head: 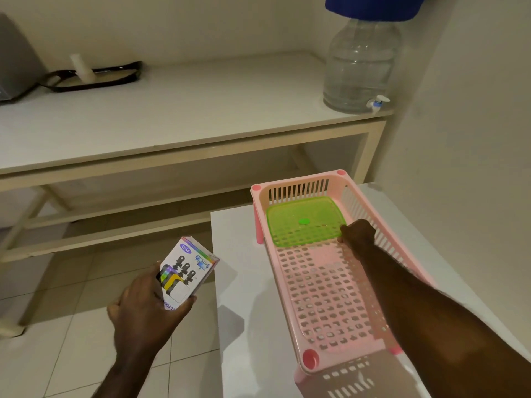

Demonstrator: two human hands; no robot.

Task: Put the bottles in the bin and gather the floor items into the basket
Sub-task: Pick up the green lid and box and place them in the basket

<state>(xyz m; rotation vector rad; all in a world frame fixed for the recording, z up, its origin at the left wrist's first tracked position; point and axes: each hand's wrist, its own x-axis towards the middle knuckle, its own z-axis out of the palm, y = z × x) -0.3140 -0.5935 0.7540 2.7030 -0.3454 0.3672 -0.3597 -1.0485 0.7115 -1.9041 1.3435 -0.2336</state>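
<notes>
A pink slatted basket (324, 305) stands on a low white table (244, 282) at the right. Inside it, at the far end, lies a flat green lid (298, 222). My right hand (357, 235) reaches into the basket and its fingers pinch the near right corner of the green lid. My left hand (146, 308) is over the tiled floor to the left of the table and grips a small white printed box (184, 271) with colourful pictures on it. No bottle or bin shows in view.
A long white bench-table (172, 110) runs across the back. On it stand a large clear water dispenser jar (359, 67) with a tap, a black strap with a white tube (94, 74), and a grey appliance (14, 58). A wall rises at the right.
</notes>
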